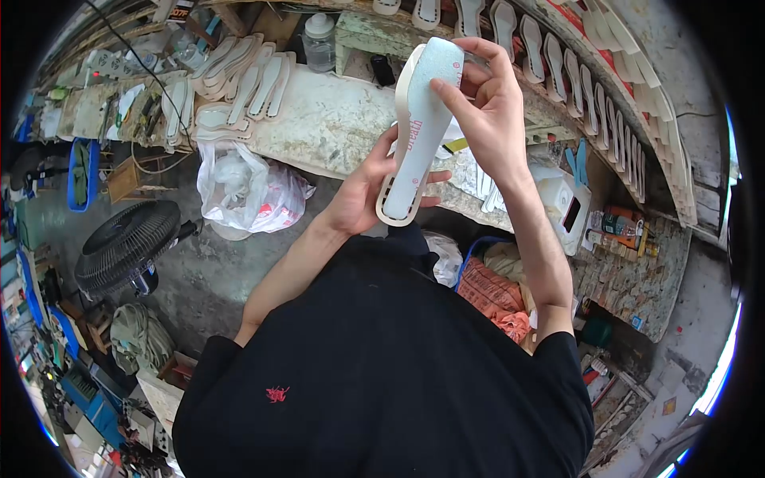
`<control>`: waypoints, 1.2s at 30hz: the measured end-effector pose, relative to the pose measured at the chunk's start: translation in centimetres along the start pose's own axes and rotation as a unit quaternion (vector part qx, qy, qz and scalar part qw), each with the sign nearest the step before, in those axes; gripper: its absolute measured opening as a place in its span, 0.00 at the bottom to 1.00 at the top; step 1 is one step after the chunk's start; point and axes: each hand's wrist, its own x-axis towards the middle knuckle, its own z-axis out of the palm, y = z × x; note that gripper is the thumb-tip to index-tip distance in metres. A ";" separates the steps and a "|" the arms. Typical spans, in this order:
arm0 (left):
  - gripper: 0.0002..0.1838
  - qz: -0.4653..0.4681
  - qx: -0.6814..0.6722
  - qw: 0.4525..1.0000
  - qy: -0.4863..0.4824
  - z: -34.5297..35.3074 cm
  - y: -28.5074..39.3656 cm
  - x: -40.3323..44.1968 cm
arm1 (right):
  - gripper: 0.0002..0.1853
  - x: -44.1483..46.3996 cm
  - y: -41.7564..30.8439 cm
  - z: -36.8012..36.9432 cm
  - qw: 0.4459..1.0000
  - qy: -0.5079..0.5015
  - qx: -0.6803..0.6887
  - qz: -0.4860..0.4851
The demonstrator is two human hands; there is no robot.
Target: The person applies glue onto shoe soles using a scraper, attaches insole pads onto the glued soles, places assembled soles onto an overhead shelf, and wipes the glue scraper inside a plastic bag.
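Observation:
A pale blue insole [430, 111] with pink lettering lies along a cream shoe sole [403, 84], both raised in front of my chest. The sole's rim shows along the left side and around the lower end, where dark slots line the edge. My left hand [360, 193] supports the sole from beneath, its fingertips coming out on the far side. With its thumb on the insole's face and its index finger at the upper edge, my right hand [492, 115] pinches the insole's wide end. The remaining right fingers curl behind it.
Several soles [239, 76] are piled on the worn workbench [307, 111], near a clear plastic jar [319, 44]. A curved rack [554, 64] of soles rises at the right. Below the bench hangs a white plastic bag [231, 179]; a black fan [127, 247] stands left.

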 end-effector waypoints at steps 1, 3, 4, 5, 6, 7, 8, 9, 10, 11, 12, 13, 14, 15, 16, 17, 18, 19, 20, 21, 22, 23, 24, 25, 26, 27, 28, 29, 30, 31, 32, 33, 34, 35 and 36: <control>0.44 0.003 0.023 1.000 0.010 0.3 0.3 -0.2 | 0.27 0.2 0.2 0.3 0.999 0.011 -0.037 -0.031; 0.47 0.008 0.030 0.999 -0.007 0.4 0.6 -0.5 | 0.26 0.5 0.4 0.5 0.993 0.025 -0.088 -0.079; 0.51 0.011 0.036 0.999 -0.023 0.4 0.7 -0.6 | 0.25 0.7 0.7 0.3 0.980 0.035 -0.152 -0.126; 0.51 0.010 0.037 0.999 -0.024 0.4 0.8 -0.6 | 0.25 0.8 0.8 0.1 0.960 0.045 -0.215 -0.173; 0.53 0.014 0.050 0.998 -0.036 0.4 0.8 -0.6 | 0.25 1.0 0.8 -0.1 0.960 0.046 -0.216 -0.174; 0.55 0.017 0.062 0.997 -0.047 0.4 0.9 -0.7 | 0.25 1.1 0.8 -0.2 0.947 0.054 -0.247 -0.197; 0.55 0.017 0.063 0.997 -0.048 0.4 0.9 -0.7 | 0.26 1.1 0.9 -0.3 0.934 0.061 -0.277 -0.218; 0.57 0.016 0.060 0.997 -0.046 0.4 0.9 -0.7 | 0.26 1.0 0.9 -0.4 0.934 0.062 -0.277 -0.218; 0.58 0.014 0.056 0.997 -0.045 0.5 0.9 -0.6 | 0.26 0.9 0.8 -0.7 0.933 0.062 -0.282 -0.214; 0.58 0.013 0.057 0.997 -0.046 0.5 0.9 -0.5 | 0.27 0.9 0.8 -0.8 0.933 0.061 -0.286 -0.210; 0.59 0.015 0.066 0.997 -0.045 0.5 0.8 -0.4 | 0.27 0.9 0.8 -1.0 0.932 0.062 -0.287 -0.211; 0.59 0.016 0.076 0.996 -0.044 0.5 0.8 -0.3 | 0.26 0.9 0.8 -1.2 0.931 0.062 -0.293 -0.210; 0.59 0.013 0.075 0.996 -0.045 0.6 0.7 -0.3 | 0.26 0.8 0.9 -1.3 0.929 0.062 -0.299 -0.208; 0.59 0.017 0.075 0.996 -0.048 0.6 0.6 -0.3 | 0.26 0.8 1.0 -1.4 0.929 0.064 -0.300 -0.207; 0.58 0.020 0.074 0.996 -0.052 0.7 0.5 -0.2 | 0.26 0.7 1.2 -1.5 0.930 0.065 -0.300 -0.204; 0.58 0.019 0.074 0.996 -0.053 0.8 0.5 -0.1 | 0.27 0.8 1.3 -1.7 0.930 0.065 -0.300 -0.202; 0.58 0.019 0.078 0.995 -0.056 0.9 0.5 0.0 | 0.27 0.8 1.4 -1.8 0.929 0.067 -0.302 -0.202; 0.58 0.019 0.082 0.995 -0.058 1.0 0.5 0.1 | 0.28 0.9 1.5 -2.0 0.922 0.067 -0.322 -0.202; 0.58 0.018 0.083 0.995 -0.060 1.1 0.5 0.1 | 0.29 0.9 1.6 -2.1 0.915 0.067 -0.343 -0.203; 0.58 0.019 0.079 0.995 -0.064 1.1 0.5 0.2 | 0.29 1.1 1.5 -2.2 0.914 0.069 -0.343 -0.204; 0.59 0.021 0.075 0.995 -0.068 1.1 0.6 0.3 | 0.32 1.1 1.5 -2.2 0.914 0.078 -0.346 -0.195; 0.59 0.021 0.076 0.994 -0.069 1.2 0.7 0.4 | 0.34 1.1 1.5 -2.2 0.915 0.087 -0.347 -0.185; 0.59 0.015 0.072 0.995 -0.067 1.2 0.7 0.3 | 0.37 1.2 1.6 -2.3 0.910 0.090 -0.361 -0.181; 0.59 0.010 0.068 0.995 -0.066 1.2 0.7 0.4 | 0.37 1.3 1.7 -2.2 0.910 0.091 -0.361 -0.182; 0.59 0.010 0.068 0.995 -0.066 1.1 0.7 0.5 | 0.38 1.4 1.8 -2.2 0.922 0.088 -0.343 -0.159; 0.58 0.008 0.074 0.996 -0.056 0.9 0.7 0.6 | 0.38 1.5 2.0 -2.2 0.932 0.085 -0.325 -0.134; 0.58 0.006 0.080 0.996 -0.045 0.6 0.6 0.6 | 0.39 1.8 2.8 -2.4 0.928 0.083 -0.335 -0.143; 0.57 0.012 0.085 0.996 -0.034 0.2 0.4 0.6 | 0.38 2.0 3.8 -2.7 0.938 0.080 -0.311 -0.129; 0.57 0.023 0.088 0.996 -0.021 0.0 0.5 0.6 | 0.37 1.9 5.3 -3.3 0.948 0.078 -0.288 -0.111; 0.57 0.030 0.087 0.996 -0.009 -0.2 0.3 0.6 | 0.32 1.6 8.1 -4.4 0.966 0.119 -0.212 -0.086; 0.61 0.029 0.083 0.996 0.025 -0.6 0.3 0.5 | 0.29 0.6 11.3 -5.7 0.970 0.185 -0.155 -0.026; 0.61 0.033 0.085 0.995 0.047 -1.0 0.5 0.3 | 0.27 -0.6 15.1 -7.2 0.964 0.248 -0.096 0.028; 0.61 0.040 0.088 0.993 0.072 -1.4 0.6 -0.1 | 0.27 -2.2 19.7 -8.9 0.948 0.282 -0.135 0.057; 0.57 0.052 0.103 0.989 0.087 -2.1 0.7 -0.5 | 0.27 -3.9 24.8 -10.3 0.930 0.313 -0.170 0.085; 0.58 0.049 0.109 0.987 0.110 -2.6 0.8 -0.9 | 0.28 -5.9 31.0 -11.1 0.916 0.313 -0.194 0.160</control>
